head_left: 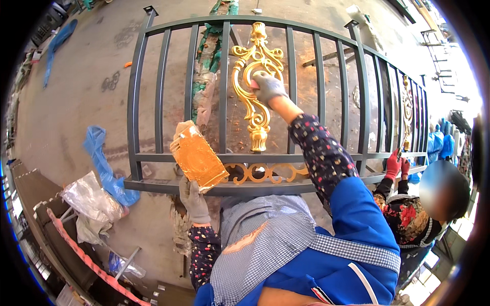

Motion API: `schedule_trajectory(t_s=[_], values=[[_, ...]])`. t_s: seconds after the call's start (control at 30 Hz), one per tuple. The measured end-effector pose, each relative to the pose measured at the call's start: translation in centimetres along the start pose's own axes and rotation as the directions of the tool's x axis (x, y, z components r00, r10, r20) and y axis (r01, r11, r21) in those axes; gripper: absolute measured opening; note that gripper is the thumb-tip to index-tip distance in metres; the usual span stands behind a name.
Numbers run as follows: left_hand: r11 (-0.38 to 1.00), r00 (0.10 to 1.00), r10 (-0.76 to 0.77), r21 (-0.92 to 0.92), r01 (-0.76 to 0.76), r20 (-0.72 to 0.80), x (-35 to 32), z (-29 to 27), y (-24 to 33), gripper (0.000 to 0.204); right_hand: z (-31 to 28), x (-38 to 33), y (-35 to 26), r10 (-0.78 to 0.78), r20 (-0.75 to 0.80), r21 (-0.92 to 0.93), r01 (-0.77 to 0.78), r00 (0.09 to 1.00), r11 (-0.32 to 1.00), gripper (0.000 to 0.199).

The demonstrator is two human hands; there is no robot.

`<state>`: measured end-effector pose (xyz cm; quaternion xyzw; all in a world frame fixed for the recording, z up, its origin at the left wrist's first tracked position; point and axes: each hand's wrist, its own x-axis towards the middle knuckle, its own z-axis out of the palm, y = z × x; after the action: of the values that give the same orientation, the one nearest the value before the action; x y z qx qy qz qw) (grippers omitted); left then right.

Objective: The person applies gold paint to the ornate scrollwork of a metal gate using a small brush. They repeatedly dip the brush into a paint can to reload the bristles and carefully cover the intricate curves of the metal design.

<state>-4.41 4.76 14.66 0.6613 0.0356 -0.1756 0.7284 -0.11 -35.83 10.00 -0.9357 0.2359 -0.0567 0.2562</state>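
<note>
My left hand [194,202], in a grey glove, grips the lower edge of a flat board [199,156] smeared with gold, perhaps cardboard. The board is tilted in front of the lower rails of a dark grey metal railing [223,97]. My right hand [268,87], also gloved, is closed against the scrolled gold ornament [259,125] set between the railing's bars. Whatever its fingers hold is hidden. Below the ornament, a scrollwork strip [258,173] in duller gold runs between the two lower rails, partly covered by the board and my right sleeve.
At the right, a co-worker's red-gloved hands [393,164] are at the railing near another gold ornament [407,109]. A wrapped support beam [205,86] passes beneath the railing. Blue plastic [104,163] and clear plastic sheeting [92,196] lie at the left.
</note>
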Motion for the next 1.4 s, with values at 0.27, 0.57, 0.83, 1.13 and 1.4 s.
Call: schedule_trajectory(t_s=[0.27,0.57,0.83,1.13,1.4], values=[[0.944,0.972,0.205,0.286,-0.165,-0.117,-5.6,-2.0,1.0,0.036,1.4,4.3,-1.4,0.031,0.412,-0.516,0.205,0.911,0.832,0.028],[0.959,0.951,0.246,0.19,-0.211,-0.186,-7.9,-1.5,1.3,0.044,0.3,3.5,-1.5,-0.149,0.383,-0.409,0.312,0.911,0.857,0.023],[0.978,0.944,0.204,0.089,-0.187,-0.26,-9.9,-2.5,-0.1,0.044,-1.5,2.5,-0.1,-0.036,0.28,-0.283,0.118,0.959,0.952,0.018],[0.984,0.954,0.176,0.049,-0.169,-0.241,-11.0,-2.0,-0.9,0.047,-1.0,-5.4,-0.5,0.033,0.48,-0.246,0.098,0.877,0.964,0.019],[0.983,0.969,0.178,0.074,-0.168,-0.171,-11.5,-1.9,-1.2,0.05,0.3,-11.7,1.2,0.041,0.384,-0.064,-0.017,0.923,0.998,0.025]])
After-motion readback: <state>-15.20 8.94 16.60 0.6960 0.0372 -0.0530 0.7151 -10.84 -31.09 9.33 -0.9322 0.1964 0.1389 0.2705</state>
